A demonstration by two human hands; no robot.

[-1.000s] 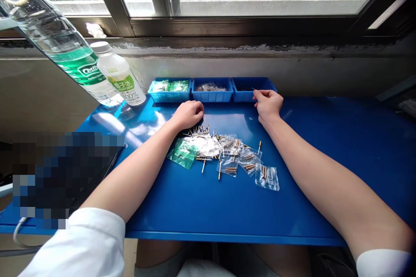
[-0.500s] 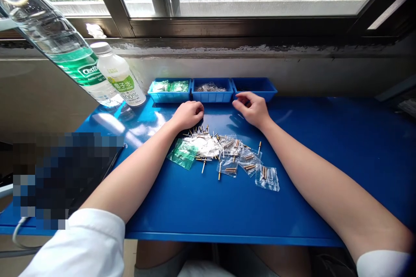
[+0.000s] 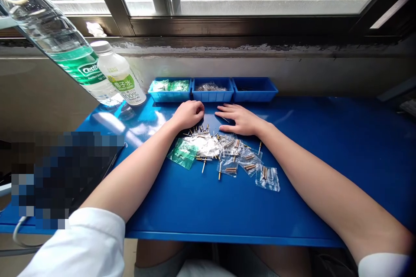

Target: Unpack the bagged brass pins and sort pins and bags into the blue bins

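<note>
My left hand rests with curled fingers on the blue table, just behind the pile; whether anything is inside it is hidden. My right hand is spread palm down behind the pile's right part, with a thin pin-like piece under its fingers. Below both hands lies a pile of metal rivets and shiny clear bags. A green bag is at its left, and a clear bag with brown pieces at its right. Behind the hands stand a blue bin of green packets, a bin of metal pieces and a dark-looking bin.
A large water bottle and a smaller white-capped bottle stand at the back left. A blurred dark object lies on the left of the blue table. The window wall rises behind the bins.
My right hand has moved left and toward me from the front of the right bin, and its fingers have spread flat. My left hand has stayed in place.
</note>
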